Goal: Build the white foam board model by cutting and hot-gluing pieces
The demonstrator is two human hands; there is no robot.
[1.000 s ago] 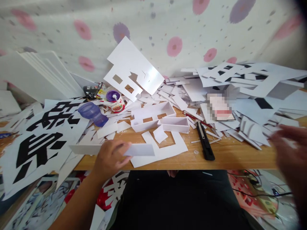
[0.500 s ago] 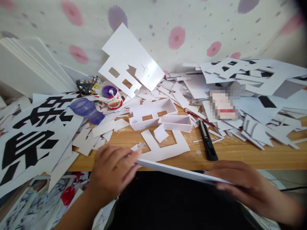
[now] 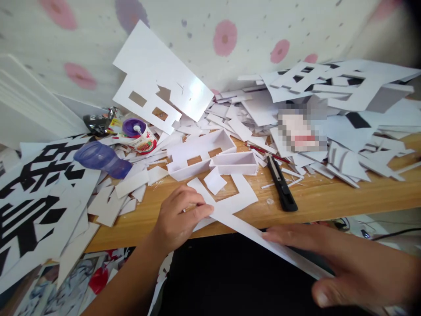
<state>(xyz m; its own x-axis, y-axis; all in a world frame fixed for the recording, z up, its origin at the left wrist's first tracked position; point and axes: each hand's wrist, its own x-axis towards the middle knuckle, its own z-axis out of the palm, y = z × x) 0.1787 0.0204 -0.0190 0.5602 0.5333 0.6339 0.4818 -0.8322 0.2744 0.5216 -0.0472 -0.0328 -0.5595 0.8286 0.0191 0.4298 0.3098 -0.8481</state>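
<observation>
A long narrow white strip [image 3: 245, 229] of board slants down to the right over the table's front edge. My left hand [image 3: 180, 217] pinches its upper left end between thumb and fingers. Stretched out along the strip's lower right part is my right hand [image 3: 342, 259], its thumb well apart from the fingers and the fingertips touching the strip. Just beyond my left hand lies a white cut-out sheet [image 3: 243, 199] with a small white piece [image 3: 215, 181] on it. Behind that stand a white open-topped box form [image 3: 200, 149] and a narrower one [image 3: 234, 162].
A black utility knife [image 3: 281, 184] lies right of the box forms, beside a red pencil [image 3: 268, 151]. At left are a purple translucent bottle [image 3: 101, 159], a paper cup [image 3: 141, 140] and sheets with black characters [image 3: 39, 210]. White offcuts [image 3: 243, 114] pile up along the wall.
The strip has tilted more steeply, its left end moving right and up with my left hand. My right hand has spread its fingers and thumb. The view has shifted right and down.
</observation>
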